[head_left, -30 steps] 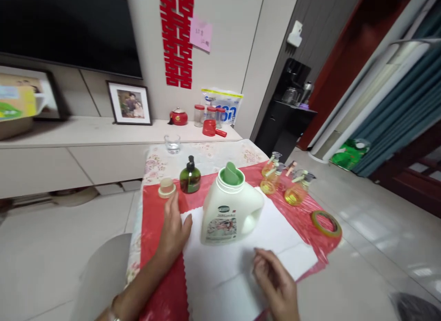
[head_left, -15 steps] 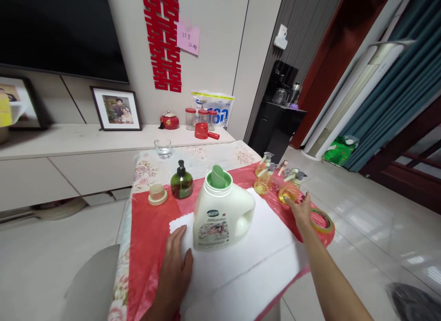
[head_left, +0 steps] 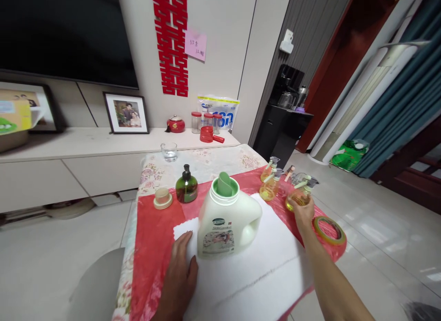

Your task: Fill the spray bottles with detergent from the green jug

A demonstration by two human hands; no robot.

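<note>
My right hand (head_left: 304,212) has its fingers round the lower body of a clear pump bottle (head_left: 299,194) holding yellow liquid, at the right side of the table. On the white cloth (head_left: 255,270), my left hand (head_left: 179,270) lies with fingers stretched out and thumb apart, holding nothing. Just beyond it stands a white detergent jug (head_left: 220,220), upright and uncapped, a green spout (head_left: 224,185) showing in its mouth. Two more yellow-liquid pump bottles, a front one (head_left: 268,190) and a back one (head_left: 266,174), stand left of my right hand.
A dark green pump bottle (head_left: 186,188) and a beige cap (head_left: 162,199) sit left of the jug on red plastic sheeting (head_left: 155,247). A roll of tape (head_left: 339,237) lies near the right edge. Farther back is a glass (head_left: 169,153). A grey stool (head_left: 99,284) stands at left.
My right hand has moved from beside the pump bottle to close round it. My left hand still rests on the cloth. The whole view has shifted slightly.
</note>
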